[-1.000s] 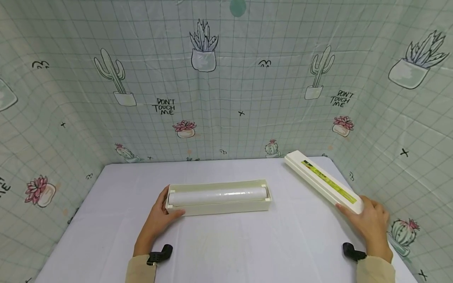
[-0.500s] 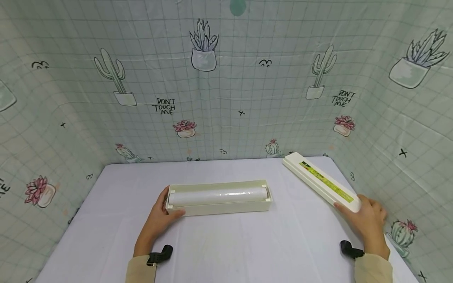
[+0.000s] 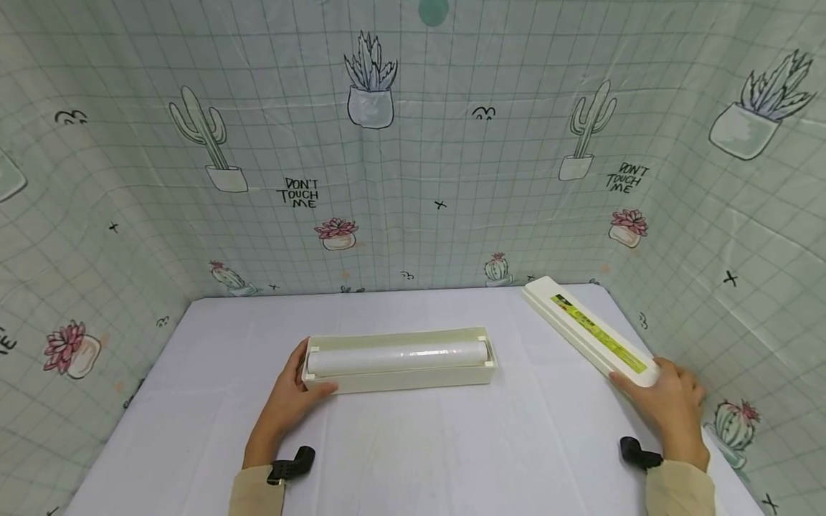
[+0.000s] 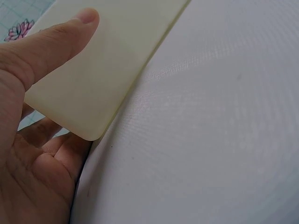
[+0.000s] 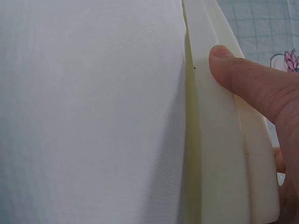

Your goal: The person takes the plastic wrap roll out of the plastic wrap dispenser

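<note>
The desk (image 3: 419, 444) bears a long box (image 3: 413, 380), its lid (image 3: 584, 330) at the right apparently held aside to bare the roll (image 3: 396, 357) inside. The left hand (image 3: 290, 398), thumb and fingers astride the box's left end, grips it, likely for steadiness; the right hand (image 3: 667, 403) likewise grips the lid's near end.

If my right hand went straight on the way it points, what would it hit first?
The white lid your right hand holds; beyond that, likely the patterned curtain, though depth is unclear.

I count two hands (image 3: 290, 401) (image 3: 671, 403), one box (image 3: 406, 382), one lid (image 3: 590, 331) and apparently one roll (image 3: 396, 357).
</note>
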Demonstrator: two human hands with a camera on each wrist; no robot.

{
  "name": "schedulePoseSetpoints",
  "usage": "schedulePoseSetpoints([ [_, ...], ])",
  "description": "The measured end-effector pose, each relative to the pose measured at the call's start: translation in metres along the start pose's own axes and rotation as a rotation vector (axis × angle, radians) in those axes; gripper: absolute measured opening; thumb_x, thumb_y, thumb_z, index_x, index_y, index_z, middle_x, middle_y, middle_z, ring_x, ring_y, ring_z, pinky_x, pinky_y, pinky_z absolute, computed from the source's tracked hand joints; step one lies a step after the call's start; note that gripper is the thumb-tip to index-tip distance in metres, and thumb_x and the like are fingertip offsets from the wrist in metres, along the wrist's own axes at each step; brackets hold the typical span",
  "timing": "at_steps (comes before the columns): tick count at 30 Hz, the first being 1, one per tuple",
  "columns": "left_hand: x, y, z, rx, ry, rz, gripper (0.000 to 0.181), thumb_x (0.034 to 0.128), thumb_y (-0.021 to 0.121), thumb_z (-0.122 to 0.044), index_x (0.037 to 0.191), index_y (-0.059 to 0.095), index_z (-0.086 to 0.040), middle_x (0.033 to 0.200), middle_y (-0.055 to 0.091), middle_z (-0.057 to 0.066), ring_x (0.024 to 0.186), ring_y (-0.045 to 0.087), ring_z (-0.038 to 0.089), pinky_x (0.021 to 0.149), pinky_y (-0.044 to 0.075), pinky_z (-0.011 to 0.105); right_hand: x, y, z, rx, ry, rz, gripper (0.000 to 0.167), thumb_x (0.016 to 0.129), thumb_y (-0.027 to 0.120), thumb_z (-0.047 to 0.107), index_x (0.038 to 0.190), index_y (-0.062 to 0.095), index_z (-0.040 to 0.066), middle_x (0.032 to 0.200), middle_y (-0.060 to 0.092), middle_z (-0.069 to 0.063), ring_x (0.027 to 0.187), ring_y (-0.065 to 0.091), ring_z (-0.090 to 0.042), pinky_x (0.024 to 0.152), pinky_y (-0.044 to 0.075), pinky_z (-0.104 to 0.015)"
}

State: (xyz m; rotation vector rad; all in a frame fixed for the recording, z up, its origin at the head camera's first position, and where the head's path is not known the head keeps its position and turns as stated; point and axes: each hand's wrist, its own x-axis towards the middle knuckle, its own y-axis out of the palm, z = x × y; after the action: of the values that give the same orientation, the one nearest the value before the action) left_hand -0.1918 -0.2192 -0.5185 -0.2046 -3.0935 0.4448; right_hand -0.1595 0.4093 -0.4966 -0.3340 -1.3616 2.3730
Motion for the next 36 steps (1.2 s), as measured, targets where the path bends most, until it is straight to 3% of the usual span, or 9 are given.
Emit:
schedulePoseSetpoints([
  [10, 0.0018, -0.0006, -0.0001, -0.005, 0.004, 0.003, 0.111, 0.0877, 0.084, -0.019, 0.167, 0.006, -0.015, 0.169, 0.025, 0.015, 0.149, 0.036, 0.033, 0.098, 0.037, 0.003, 0.0017, -0.0017, -0.0036, -0.021, -0.019, 0.029, 0.108, 0.089, 0.067, 0.066, 0.155, 0.027, -0.008, 0.140, 0.031, -0.050, 0.126, 0.025, -0.068, 0.096, 0.024, -0.077],
  [17, 0.0019, -0.0017, 0.0003, -0.010, 0.003, 0.002, 0.112, 0.0872, 0.085, -0.019, 0.167, 0.006, -0.013, 0.169, 0.024, 0.016, 0.148, 0.037, 0.034, 0.097, 0.039, 0.004, 0.0022, -0.0003, -0.0008, -0.004, 0.023, 0.083, 0.109, 0.090, 0.064, 0.068, 0.159, 0.022, -0.006, 0.145, 0.021, -0.051, 0.129, 0.020, -0.068, 0.094, 0.026, -0.078],
  [25, 0.0020, -0.0016, -0.0030, -0.017, -0.010, 0.002, 0.111, 0.0876, 0.084, -0.018, 0.167, 0.007, -0.016, 0.168, 0.026, 0.014, 0.146, 0.039, 0.031, 0.097, 0.040, 0.005, -0.0005, -0.0008, -0.0009, -0.039, -0.012, 0.063, 0.105, 0.093, 0.063, 0.065, 0.160, 0.022, -0.004, 0.144, 0.022, -0.052, 0.128, 0.022, -0.068, 0.093, 0.028, -0.078],
  [36, 0.0026, -0.0015, -0.0054, -0.026, -0.005, 0.011, 0.110, 0.0890, 0.083, -0.017, 0.167, 0.006, -0.016, 0.169, 0.024, 0.015, 0.146, 0.038, 0.029, 0.096, 0.040, 0.005, 0.0014, -0.0023, 0.0011, -0.044, 0.044, 0.074, 0.107, 0.091, 0.064, 0.067, 0.160, 0.022, -0.002, 0.146, 0.022, -0.049, 0.132, 0.021, -0.067, 0.097, 0.028, -0.079],
])
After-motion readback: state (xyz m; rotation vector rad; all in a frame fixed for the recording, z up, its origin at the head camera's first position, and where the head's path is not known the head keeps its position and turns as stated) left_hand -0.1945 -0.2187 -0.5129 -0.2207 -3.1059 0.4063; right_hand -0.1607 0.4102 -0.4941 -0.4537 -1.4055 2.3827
